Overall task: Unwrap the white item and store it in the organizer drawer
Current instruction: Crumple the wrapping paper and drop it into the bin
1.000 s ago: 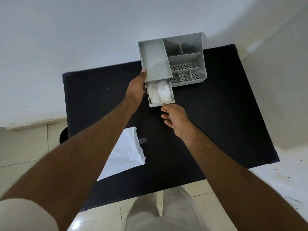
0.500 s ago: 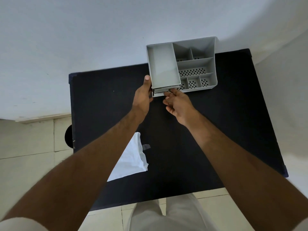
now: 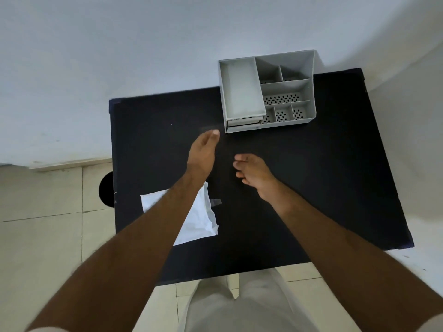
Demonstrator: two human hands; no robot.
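Observation:
A grey organizer [image 3: 287, 91] with several compartments stands at the far edge of the black table [image 3: 311, 188]. Its drawer [image 3: 243, 122] at the front left is pushed in, so the white item inside is hidden. My left hand [image 3: 202, 154] hovers just in front of the organizer, fingers extended and holding nothing. To its right, my right hand [image 3: 251, 174] floats over the table with loosely curled fingers, also holding nothing. Neither hand touches the organizer.
A white wrapper [image 3: 199, 219] lies flat on the table's near left part, partly under my left forearm, with a small dark tab [image 3: 215, 202] beside it. A white wall is behind the table. Tiled floor and a dark round object [image 3: 106, 189] lie to the left.
The drawer holding the white item was pushed shut by my right hand. Both hands then let go and pulled back from the organizer toward me.

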